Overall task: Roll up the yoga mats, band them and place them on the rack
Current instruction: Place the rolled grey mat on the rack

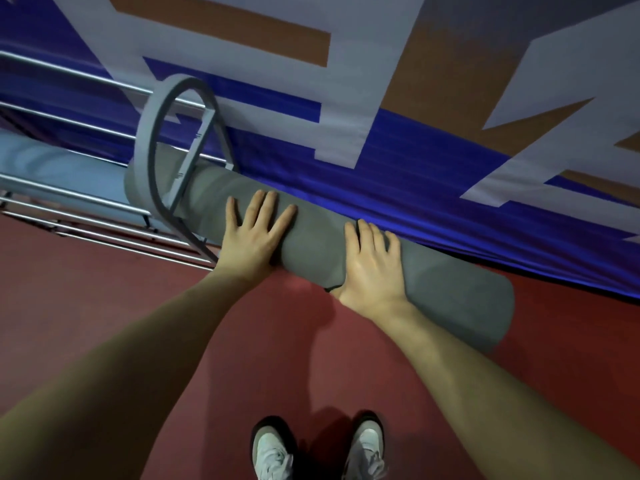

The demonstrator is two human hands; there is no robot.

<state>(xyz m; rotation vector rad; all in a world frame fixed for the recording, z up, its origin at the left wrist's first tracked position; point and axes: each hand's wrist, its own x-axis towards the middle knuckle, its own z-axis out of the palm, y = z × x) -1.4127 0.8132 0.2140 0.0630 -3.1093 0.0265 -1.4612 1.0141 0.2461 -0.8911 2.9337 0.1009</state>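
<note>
A rolled grey yoga mat (311, 244) lies slanted, its left end inside the rounded grey end frame of the metal rack (145, 133) and its right end sticking out over the red floor. My left hand (252, 233) rests flat on the roll near its middle, fingers spread and straight. Further right, my right hand (372, 261) lies over the roll with the fingers on top and the thumb tucked under its lower edge. A thin dark band (330, 288) peeks out just below that thumb.
A light blue rolled mat (52, 164) lies on the rack to the left, between its silver rails (69, 202). A blue, white and orange banner wall (381, 116) stands right behind the rack. My two white shoes (318, 452) stand on the red floor.
</note>
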